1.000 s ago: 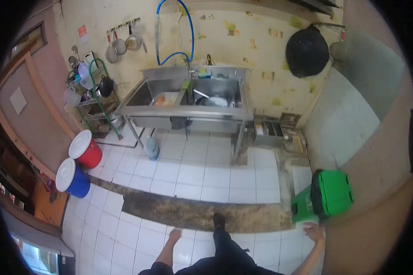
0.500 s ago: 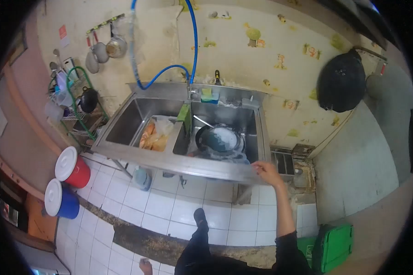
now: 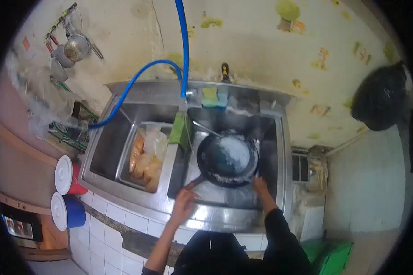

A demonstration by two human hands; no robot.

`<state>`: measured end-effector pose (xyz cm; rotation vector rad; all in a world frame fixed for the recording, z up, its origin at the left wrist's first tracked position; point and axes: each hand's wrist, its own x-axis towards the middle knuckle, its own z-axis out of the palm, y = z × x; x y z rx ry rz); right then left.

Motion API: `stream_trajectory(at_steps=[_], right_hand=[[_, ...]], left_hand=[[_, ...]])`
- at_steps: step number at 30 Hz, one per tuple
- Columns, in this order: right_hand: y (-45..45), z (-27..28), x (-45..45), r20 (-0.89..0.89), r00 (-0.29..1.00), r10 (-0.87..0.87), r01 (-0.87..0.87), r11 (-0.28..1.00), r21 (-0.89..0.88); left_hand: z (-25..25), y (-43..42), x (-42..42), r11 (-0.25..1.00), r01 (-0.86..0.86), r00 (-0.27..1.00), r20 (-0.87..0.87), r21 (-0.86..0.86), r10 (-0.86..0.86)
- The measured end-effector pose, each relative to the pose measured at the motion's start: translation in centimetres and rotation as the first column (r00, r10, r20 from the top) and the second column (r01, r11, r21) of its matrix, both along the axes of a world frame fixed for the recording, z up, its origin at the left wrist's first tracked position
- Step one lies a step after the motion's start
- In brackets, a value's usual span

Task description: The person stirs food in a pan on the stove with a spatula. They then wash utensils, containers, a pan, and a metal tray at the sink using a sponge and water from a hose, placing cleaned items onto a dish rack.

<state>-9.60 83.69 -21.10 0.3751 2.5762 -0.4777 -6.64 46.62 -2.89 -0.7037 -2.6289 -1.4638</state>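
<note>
A dark frying pan [image 3: 206, 160] with soapy foam and water in it lies in the right basin of the steel sink [image 3: 211, 220]. My left hand [image 3: 184, 201] is closed at the end of the pan's handle, at the basin's front edge. At the pan's lower right rim is my right hand [image 3: 260, 185], its fingers closed against the rim. A thin metal utensil handle [image 3: 206, 127] slants out from the pan's upper left. In the left basin, a tray holds orange-brown food in clear plastic [image 3: 144, 158].
A green block [image 3: 179, 129] stands on the sink divider. Sponges [image 3: 211, 97] sit on the back ledge. A blue hose [image 3: 137, 80] loops over the left basin. Lidded red [image 3: 68, 176] and blue [image 3: 69, 211] buckets are at left, a green bin [image 3: 330, 256] at lower right.
The view has moved up to the sink. My right hand has gone from the sink's front edge to the pan's rim, and my left hand has risen from low down to the pan's handle.
</note>
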Motion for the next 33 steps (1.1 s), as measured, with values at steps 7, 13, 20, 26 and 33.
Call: stream_trajectory(at_steps=[7,13,20,26,33], right_hand=[[-1.7,12.5,-2.4,-0.209,0.756,0.620,-0.593,0.785,0.182],[-10.5,22.3,-14.5,-0.468,0.578,0.668,-0.683,0.711,0.171],[-15.5,24.3,-27.4,-0.470,0.592,0.655,-0.763,0.644,-0.064],[-18.1,29.0,-30.8,-0.717,0.691,0.093,-0.703,0.318,-0.636],[-18.8,31.5,-29.5,-0.413,0.891,0.188,-0.448,0.232,-0.863]], left_hand=[[-2.1,5.6,-5.6,0.987,-0.039,0.922,0.386,0.154,-0.024],[1.5,8.4,-15.9,0.991,0.043,0.753,0.648,0.130,-0.118],[1.4,4.7,-26.3,0.938,-0.014,0.551,0.785,0.348,-0.283],[0.9,3.2,-29.5,0.648,-0.249,0.535,0.660,0.720,-0.527],[1.9,3.3,-30.5,0.720,-0.318,0.615,0.712,0.617,-0.338]])
